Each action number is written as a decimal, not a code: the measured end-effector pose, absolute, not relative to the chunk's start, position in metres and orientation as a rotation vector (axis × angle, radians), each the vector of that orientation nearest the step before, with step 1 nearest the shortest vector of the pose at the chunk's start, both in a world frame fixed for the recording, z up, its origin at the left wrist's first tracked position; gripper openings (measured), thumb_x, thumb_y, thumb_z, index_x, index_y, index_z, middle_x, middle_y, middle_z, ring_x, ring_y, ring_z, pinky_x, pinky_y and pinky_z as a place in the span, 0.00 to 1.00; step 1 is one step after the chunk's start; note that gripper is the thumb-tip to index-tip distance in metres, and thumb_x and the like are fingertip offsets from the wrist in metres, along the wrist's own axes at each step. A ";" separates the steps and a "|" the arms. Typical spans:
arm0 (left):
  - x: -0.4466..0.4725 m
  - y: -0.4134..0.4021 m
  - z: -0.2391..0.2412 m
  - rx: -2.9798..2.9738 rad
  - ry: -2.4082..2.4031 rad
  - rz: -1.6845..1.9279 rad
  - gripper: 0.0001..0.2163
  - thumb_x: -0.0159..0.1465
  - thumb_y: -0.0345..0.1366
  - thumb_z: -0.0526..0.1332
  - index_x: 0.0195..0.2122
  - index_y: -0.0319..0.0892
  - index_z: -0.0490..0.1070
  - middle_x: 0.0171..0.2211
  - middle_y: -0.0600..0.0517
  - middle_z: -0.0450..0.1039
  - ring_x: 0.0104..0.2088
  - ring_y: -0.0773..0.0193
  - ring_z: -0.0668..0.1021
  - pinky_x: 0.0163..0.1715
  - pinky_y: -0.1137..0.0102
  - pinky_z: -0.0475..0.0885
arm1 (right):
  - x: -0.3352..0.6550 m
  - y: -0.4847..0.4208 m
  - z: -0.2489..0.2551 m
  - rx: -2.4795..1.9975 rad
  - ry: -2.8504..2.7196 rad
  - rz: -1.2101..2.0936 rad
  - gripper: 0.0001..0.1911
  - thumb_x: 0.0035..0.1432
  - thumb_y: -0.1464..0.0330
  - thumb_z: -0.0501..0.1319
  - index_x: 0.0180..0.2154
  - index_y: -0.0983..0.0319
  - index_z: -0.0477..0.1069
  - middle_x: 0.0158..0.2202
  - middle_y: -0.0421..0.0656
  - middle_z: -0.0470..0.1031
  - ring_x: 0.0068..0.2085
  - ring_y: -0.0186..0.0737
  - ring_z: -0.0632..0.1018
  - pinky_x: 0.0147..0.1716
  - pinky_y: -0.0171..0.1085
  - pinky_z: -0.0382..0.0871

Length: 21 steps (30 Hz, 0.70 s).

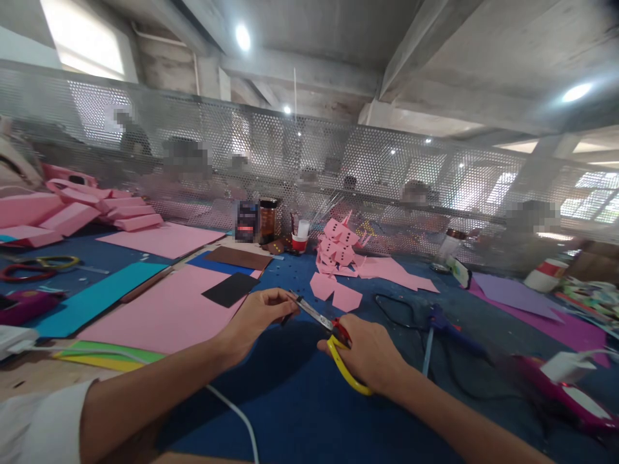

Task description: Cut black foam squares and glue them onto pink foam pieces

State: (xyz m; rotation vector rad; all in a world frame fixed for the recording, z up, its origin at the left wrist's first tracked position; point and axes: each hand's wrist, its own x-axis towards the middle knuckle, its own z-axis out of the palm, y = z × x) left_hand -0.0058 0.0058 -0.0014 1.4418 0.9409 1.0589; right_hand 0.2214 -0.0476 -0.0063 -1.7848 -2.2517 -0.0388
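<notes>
While left hand (261, 317) pinches a dark scrap (286, 319) beside scissors (315, 314) gripped by right hand (370, 348), slipping might cause injury

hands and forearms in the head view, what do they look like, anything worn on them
Both the left hand and right hand are ungloved, with no watch or bracelet visible. A plain white sleeve ends short of the left wrist; no sleeve shows on the right arm.
</notes>
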 end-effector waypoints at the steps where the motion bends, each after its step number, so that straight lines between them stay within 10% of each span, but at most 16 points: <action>1: -0.006 0.006 -0.002 1.444 0.940 1.058 0.10 0.56 0.41 0.66 0.33 0.40 0.77 0.28 0.52 0.74 0.28 0.66 0.71 0.29 0.72 0.63 | 0.221 -0.048 -0.006 -1.786 -2.252 -0.039 0.23 0.58 0.45 0.57 0.33 0.59 0.67 0.29 0.39 0.75 0.30 0.40 0.76 0.25 0.36 0.47; 21: -0.006 0.008 -0.002 1.445 0.927 1.060 0.08 0.56 0.39 0.66 0.30 0.39 0.76 0.28 0.53 0.74 0.28 0.67 0.71 0.30 0.72 0.63 | 0.222 -0.046 -0.007 -1.800 -2.261 -0.058 0.22 0.58 0.46 0.58 0.31 0.59 0.66 0.28 0.39 0.75 0.30 0.42 0.77 0.25 0.36 0.47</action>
